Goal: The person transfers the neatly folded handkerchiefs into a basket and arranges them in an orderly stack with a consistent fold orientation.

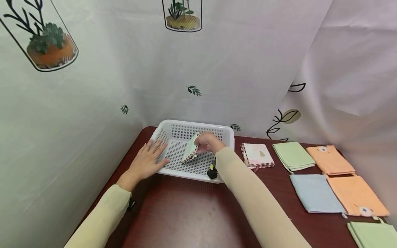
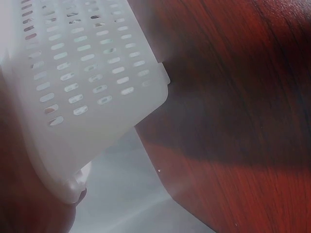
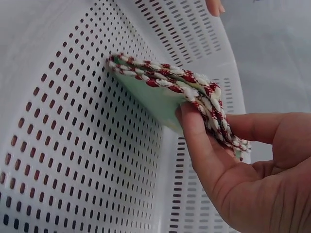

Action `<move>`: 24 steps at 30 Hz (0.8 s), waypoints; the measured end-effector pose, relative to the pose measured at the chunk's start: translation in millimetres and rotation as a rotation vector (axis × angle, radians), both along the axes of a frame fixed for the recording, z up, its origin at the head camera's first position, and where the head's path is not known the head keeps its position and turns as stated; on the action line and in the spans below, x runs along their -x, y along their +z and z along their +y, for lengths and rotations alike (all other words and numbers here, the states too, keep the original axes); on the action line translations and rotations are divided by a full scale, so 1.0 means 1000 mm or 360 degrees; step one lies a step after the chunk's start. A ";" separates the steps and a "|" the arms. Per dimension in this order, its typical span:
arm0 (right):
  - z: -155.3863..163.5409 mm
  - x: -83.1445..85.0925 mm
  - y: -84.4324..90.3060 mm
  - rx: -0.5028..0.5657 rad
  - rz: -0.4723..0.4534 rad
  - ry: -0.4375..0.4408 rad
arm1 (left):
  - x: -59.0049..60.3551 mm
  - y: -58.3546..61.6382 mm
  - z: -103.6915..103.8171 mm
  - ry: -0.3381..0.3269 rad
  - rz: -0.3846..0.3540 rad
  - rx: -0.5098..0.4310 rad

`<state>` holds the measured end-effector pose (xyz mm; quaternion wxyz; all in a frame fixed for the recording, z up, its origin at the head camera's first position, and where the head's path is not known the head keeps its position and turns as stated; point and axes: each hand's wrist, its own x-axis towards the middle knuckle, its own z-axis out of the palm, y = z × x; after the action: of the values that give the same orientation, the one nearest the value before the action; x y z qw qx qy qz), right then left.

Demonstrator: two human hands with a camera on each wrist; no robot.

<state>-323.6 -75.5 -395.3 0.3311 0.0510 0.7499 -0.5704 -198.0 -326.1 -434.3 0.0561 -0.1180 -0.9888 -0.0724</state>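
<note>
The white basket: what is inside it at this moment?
Inside the white basket, the right hand holds a folded cloth with a red-and-white checked border, tilted on the perforated floor. The floor beneath the cloth is hidden.

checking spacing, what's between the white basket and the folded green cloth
In the head view, a folded pink cloth with checked edging lies between the white basket and the green cloth.

Even, soft overhead light; mild glare on table (image 1: 186,213). Head view bows at edges. Left wrist view hazy, basket (image 2: 82,87) blurred.
</note>
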 end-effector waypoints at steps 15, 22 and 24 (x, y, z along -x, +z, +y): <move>0.018 -0.008 0.014 -0.0415 0.0171 0.0171 | -0.002 0.001 0.002 0.0013 -0.0001 0.0002; 0.027 -0.010 0.023 -0.0538 0.0303 0.0164 | -0.001 0.002 0.002 0.0022 -0.0006 0.0017; 0.029 -0.009 0.026 -0.0559 0.0349 0.0175 | -0.001 0.002 0.001 0.0021 -0.0004 0.0012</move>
<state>-314.5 -46.4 -369.7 0.2642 0.0045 0.8711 -0.4141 -197.2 -324.8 -432.5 0.0550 -0.1115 -0.9899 -0.0684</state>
